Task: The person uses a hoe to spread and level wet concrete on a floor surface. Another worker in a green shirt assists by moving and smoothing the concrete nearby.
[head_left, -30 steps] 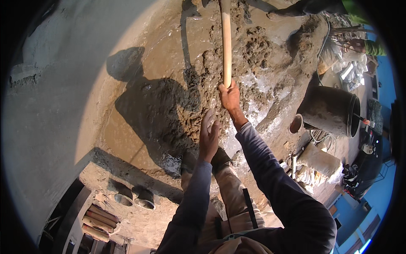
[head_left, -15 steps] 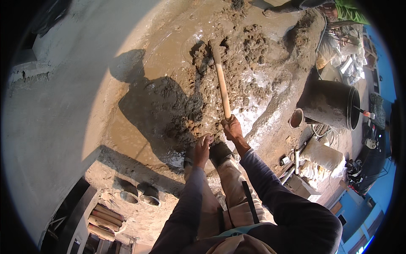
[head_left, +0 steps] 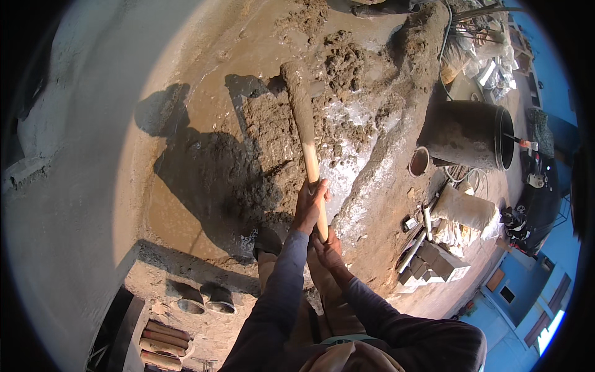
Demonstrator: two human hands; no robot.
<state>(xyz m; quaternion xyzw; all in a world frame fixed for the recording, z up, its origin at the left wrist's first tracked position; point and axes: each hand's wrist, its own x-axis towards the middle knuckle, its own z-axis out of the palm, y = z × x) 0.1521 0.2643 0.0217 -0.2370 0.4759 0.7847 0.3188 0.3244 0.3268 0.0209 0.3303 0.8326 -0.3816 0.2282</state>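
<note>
Both my hands are closed round the wooden handle of a hoe [head_left: 312,161]. My left hand [head_left: 306,208] grips higher up the handle, and my right hand [head_left: 328,249] holds near its end. Wet mud coats the far half of the handle, and the blade is hidden by mud. Under and around the hoe lies a lumpy heap of wet mortar or mud [head_left: 266,146], with watery slurry [head_left: 180,208] to its left. My dark boot [head_left: 268,240] stands at the near edge of the heap.
A black barrel [head_left: 468,133] and a small bucket [head_left: 419,161] stand at right. Nearby are a filled sack [head_left: 465,206] and grey blocks [head_left: 434,261]. A pair of empty boots [head_left: 218,297] is at lower left. A smooth grey surface [head_left: 74,186] runs along the left.
My left hand, free of the handle before, now grips it. The hoe has been drawn toward me, and my right hand has come lower, to the handle's end.
</note>
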